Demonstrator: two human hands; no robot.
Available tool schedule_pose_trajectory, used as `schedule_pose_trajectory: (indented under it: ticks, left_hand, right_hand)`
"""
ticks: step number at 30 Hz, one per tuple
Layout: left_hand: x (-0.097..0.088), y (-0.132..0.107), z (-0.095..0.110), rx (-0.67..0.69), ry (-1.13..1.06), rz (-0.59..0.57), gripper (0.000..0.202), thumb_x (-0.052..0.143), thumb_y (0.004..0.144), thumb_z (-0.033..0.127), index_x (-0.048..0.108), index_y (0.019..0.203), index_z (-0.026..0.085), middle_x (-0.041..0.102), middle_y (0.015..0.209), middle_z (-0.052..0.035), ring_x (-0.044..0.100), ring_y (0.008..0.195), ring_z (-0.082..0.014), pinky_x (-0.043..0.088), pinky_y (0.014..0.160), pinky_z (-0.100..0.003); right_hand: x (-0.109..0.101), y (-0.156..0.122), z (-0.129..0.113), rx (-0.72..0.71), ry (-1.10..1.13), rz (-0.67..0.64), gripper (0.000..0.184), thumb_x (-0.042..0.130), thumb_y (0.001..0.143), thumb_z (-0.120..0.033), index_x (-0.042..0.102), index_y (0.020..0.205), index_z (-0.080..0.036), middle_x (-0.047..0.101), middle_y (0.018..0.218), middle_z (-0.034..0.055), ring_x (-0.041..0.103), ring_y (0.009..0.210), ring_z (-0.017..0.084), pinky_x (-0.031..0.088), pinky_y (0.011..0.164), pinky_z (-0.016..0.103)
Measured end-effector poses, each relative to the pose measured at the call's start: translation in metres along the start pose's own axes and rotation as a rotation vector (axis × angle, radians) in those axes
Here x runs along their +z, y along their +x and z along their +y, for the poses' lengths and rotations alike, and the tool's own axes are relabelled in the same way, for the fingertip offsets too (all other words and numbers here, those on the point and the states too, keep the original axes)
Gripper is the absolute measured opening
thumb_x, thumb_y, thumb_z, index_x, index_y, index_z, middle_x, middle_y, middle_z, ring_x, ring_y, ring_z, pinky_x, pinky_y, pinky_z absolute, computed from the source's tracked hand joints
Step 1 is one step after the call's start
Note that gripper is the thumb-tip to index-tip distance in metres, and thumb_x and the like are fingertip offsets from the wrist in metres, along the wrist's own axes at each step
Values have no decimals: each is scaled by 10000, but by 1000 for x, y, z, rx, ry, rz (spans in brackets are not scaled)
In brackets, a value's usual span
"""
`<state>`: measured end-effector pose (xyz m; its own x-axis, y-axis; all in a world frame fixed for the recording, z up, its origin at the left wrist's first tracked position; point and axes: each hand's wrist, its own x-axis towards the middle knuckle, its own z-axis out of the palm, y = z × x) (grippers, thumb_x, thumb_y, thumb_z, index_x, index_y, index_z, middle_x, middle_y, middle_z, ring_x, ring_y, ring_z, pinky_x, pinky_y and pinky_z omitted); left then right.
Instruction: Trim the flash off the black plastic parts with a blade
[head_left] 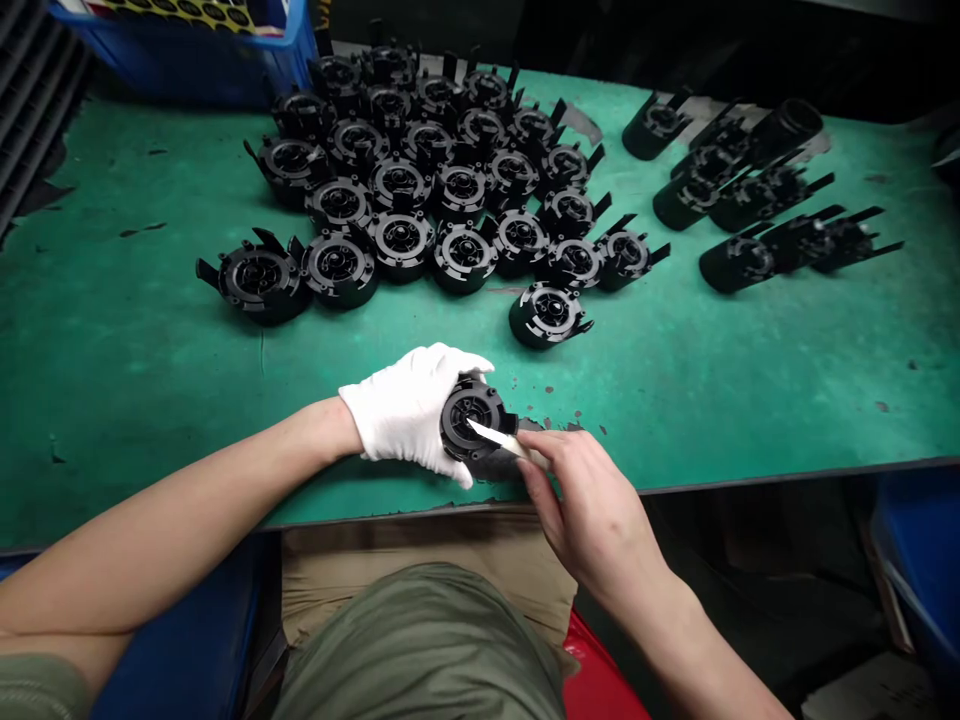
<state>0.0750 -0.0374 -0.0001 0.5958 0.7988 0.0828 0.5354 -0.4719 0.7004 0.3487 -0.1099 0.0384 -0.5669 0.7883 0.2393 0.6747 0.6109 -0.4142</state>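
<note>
My left hand [409, 410], in a white glove, is wrapped around a round black plastic housing [457, 425] near the front edge of the green tabletop. Its ringed face with a hub in the middle is turned up toward me. My bare right hand [589, 490] grips a small knife [499, 437] with a pale handle. The blade lies over the housing's face, its tip at the central hub; whether it touches cannot be made out. Another black housing [551, 315] stands a little beyond my hands, its ringed side up.
Many similar housings [401, 240] stand grouped at the middle back of the green table [150, 400]. Taller black cylinders [739, 262] with prongs stand at the right. A blue bin [187, 60] sits at the back left, and black ridged trays [34, 100] lean at the far left.
</note>
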Motion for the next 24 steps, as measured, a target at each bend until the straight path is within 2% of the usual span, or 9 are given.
schedule_pose_trajectory:
  ticks: [3,5,8,15,24]
  left_hand:
    - [-7,5,5,-35,43,-70,1173,1030,462,741,630,1395,154,742,1320,-187,724,1197,-426,573,1057,-504]
    - [-13,9,10,-49,28,-127,968,1037,486,693,715,1247,189,793,1155,-116,761,1052,-368,589,916,-418]
    - [-19,13,15,-44,-25,-164,716,1031,533,640,761,1044,218,799,970,-51,755,871,-287,534,740,-335]
    - [-16,15,14,-15,-65,-160,617,978,574,717,737,865,229,740,783,-14,682,698,-224,468,680,-336]
    - [-18,16,18,5,-127,-160,546,972,607,649,691,795,220,683,704,9,605,618,-174,427,629,-306]
  right_hand:
    - [2,-1,1,16,43,-6,314,662,1056,-106,583,1350,-181,744,1143,116,667,981,239,578,865,401]
    - [3,-2,0,22,55,-6,302,656,1058,-110,589,1342,-189,746,1131,114,670,966,237,581,847,398]
    - [3,-2,-2,18,72,7,296,650,1057,-104,597,1336,-189,754,1121,111,683,951,230,594,829,389]
    - [2,0,-6,34,125,28,291,653,1046,-99,627,1315,-209,768,1099,94,726,941,222,633,812,373]
    - [0,-2,-9,19,182,0,288,657,1044,-95,630,1318,-179,770,1062,100,706,886,210,618,760,349]
